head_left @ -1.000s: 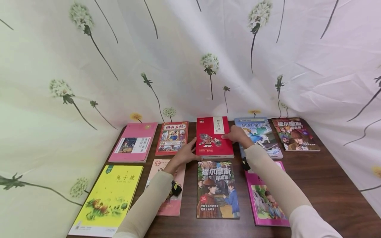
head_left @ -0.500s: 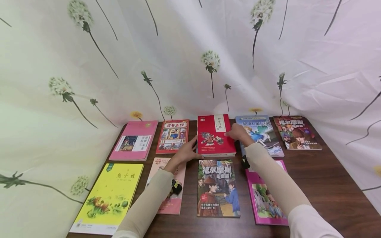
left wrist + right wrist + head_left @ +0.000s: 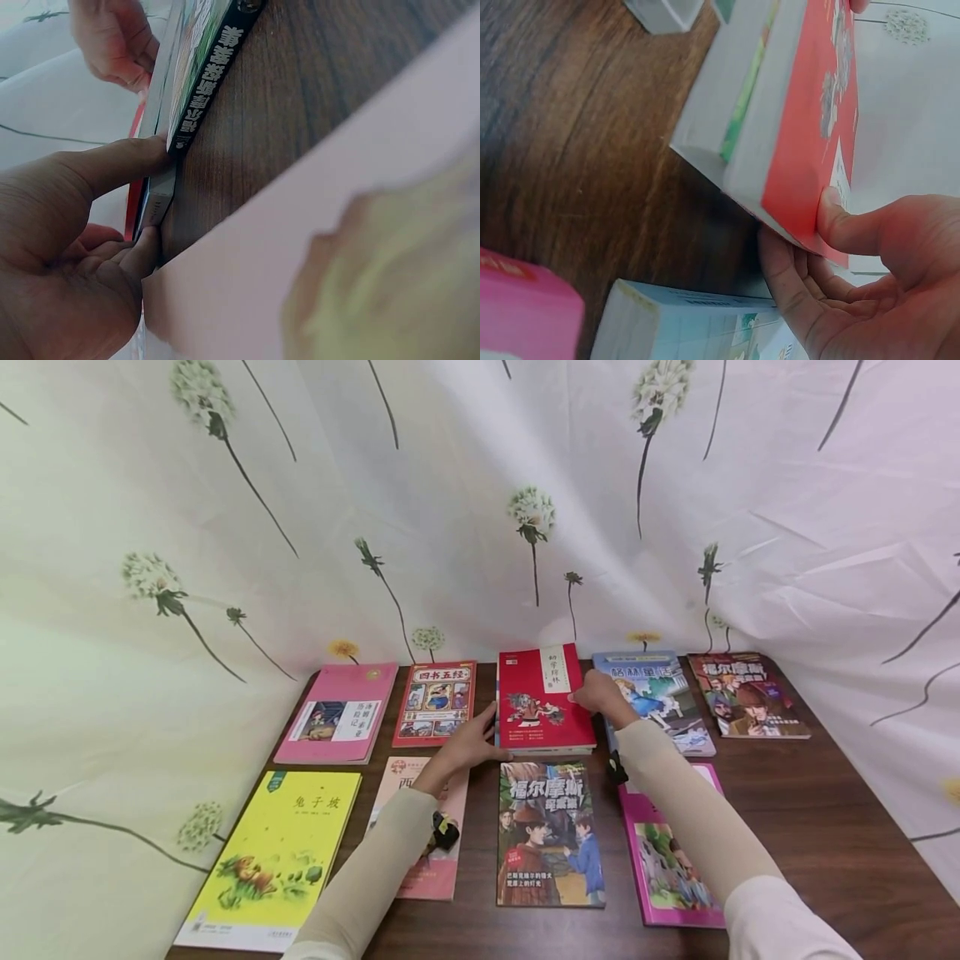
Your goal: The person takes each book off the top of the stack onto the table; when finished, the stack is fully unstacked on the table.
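A red book (image 3: 528,727) with a white title strip lies on top of other book layers in the middle of the back row. My right hand (image 3: 602,697) grips its right side, thumb on the cover and fingers under the edge. The right wrist view shows this red cover (image 3: 802,157) tilted up over the pale page block (image 3: 712,109) below. At the front left corner of the stack, my left hand (image 3: 468,745) has its thumb along the front edge and fingers along the left side. Seen from the left wrist, thumb and fingers (image 3: 139,255) hold the lower book's corner (image 3: 159,199).
Beside the stack lie an orange-red comic book (image 3: 435,706) and a blue book (image 3: 652,693). A detective book (image 3: 550,835) sits just in front. Yellow (image 3: 277,852), pink (image 3: 341,689) and magenta (image 3: 671,860) books lie around on the brown table (image 3: 817,827); a flowered cloth (image 3: 465,527) hangs behind.
The red book has turned slightly and its far edge has risen a little, moving with my right hand. My left hand stays at the stack's corner. The head view has shifted slightly.
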Action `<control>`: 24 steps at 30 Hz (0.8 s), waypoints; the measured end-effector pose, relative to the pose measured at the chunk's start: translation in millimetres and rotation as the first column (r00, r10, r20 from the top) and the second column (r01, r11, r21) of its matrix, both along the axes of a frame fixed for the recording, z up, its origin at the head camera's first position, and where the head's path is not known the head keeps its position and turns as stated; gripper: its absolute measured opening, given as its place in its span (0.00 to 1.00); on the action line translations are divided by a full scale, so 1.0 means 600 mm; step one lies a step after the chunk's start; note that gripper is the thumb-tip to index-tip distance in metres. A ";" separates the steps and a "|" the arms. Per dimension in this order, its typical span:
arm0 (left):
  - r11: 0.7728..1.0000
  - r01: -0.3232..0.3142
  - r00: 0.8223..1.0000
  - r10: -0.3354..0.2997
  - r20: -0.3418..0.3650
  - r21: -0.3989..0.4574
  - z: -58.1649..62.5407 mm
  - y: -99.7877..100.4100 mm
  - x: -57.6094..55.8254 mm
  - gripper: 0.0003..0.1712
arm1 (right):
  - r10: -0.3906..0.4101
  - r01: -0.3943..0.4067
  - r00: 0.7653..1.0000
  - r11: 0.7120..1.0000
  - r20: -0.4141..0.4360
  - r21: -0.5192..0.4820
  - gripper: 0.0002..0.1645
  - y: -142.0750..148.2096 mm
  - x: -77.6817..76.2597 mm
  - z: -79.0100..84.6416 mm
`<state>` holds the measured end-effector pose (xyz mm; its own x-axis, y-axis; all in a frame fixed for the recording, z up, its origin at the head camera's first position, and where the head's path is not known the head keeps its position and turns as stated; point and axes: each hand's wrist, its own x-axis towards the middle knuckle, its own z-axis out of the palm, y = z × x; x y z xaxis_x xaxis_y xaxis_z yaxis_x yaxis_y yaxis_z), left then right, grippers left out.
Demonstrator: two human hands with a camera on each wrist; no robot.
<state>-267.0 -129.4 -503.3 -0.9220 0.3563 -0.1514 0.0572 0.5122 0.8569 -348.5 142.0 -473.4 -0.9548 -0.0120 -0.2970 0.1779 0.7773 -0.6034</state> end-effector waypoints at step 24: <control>1.000 0.012 1.000 -0.012 -0.007 -0.010 0.000 -0.003 -0.002 0.65 | -0.007 0.027 0.997 0.960 0.072 -0.278 0.29 0.022 0.001 0.009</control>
<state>-267.9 -131.4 -503.4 -0.9190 0.3654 -0.1482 0.0695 0.5200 0.8513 -348.1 155.1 -467.9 -0.9328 -0.0873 -0.3497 0.2390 0.5765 -0.7814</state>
